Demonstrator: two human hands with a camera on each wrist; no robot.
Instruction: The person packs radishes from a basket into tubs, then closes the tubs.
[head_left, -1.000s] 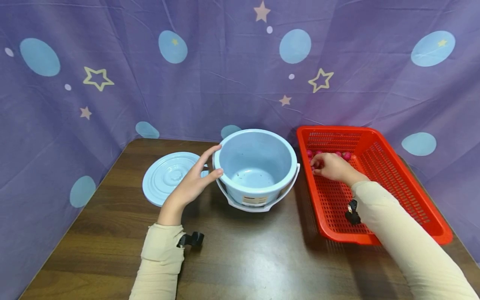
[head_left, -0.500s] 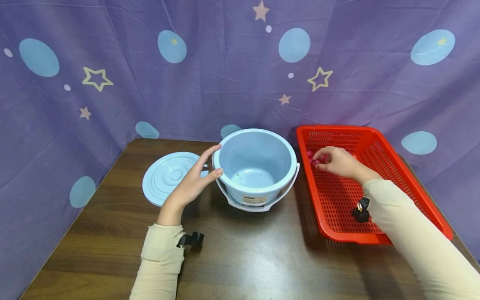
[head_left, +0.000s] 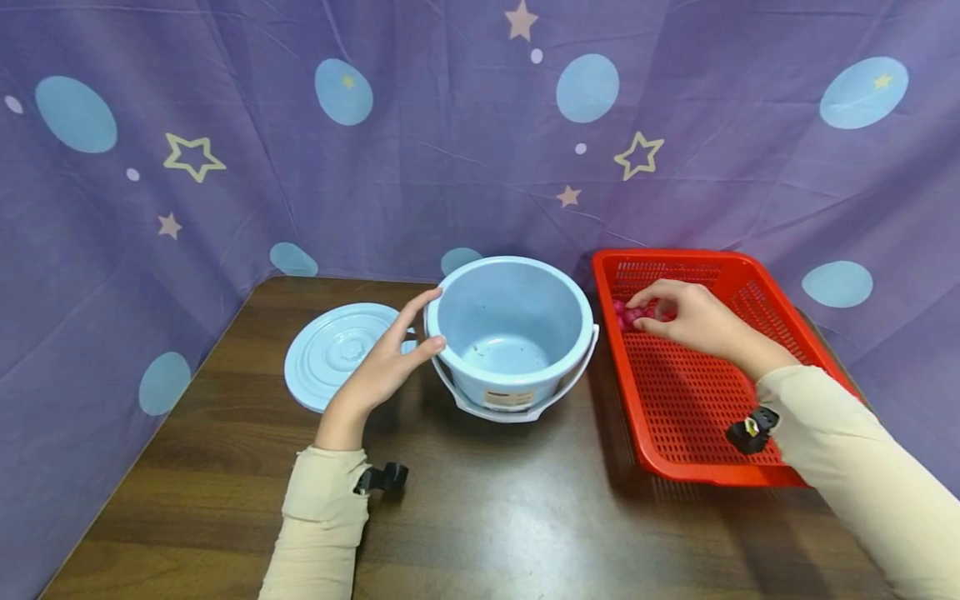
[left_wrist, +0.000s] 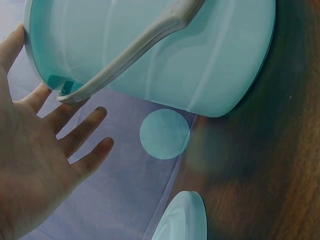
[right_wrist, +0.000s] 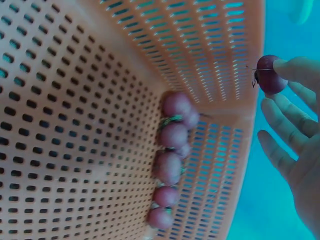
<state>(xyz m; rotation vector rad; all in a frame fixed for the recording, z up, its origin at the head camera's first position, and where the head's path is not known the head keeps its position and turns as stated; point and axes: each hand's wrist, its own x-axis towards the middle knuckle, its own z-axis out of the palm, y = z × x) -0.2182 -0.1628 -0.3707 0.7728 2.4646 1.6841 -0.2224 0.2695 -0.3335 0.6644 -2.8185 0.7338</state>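
Note:
My right hand [head_left: 701, 321] pinches a small red radish [right_wrist: 270, 75] between thumb and fingertips, over the left back part of the red basket [head_left: 637, 417]. A thin root trails from the radish in the right wrist view. More radishes [right_wrist: 170, 167], some with green stem stubs, lie in a row along the basket's end, partly hidden by the hand in the head view. My left hand [head_left: 382, 367] has its fingers spread at the left rim of the light blue bucket [head_left: 510, 325], thumb and index fingertip right at the rim. The bucket's handle [left_wrist: 145, 45] hangs down in front.
A round light blue lid [head_left: 330, 354] lies on the brown wooden table [head_left: 465, 508], left of the bucket and partly behind my left hand. The basket stands right of the bucket with a narrow gap between. A purple patterned curtain [head_left: 465, 183] hangs behind the table.
My right hand has risen from among the radishes and shifted a little to the right, pinching one. The left hand, bucket and lid stay in place.

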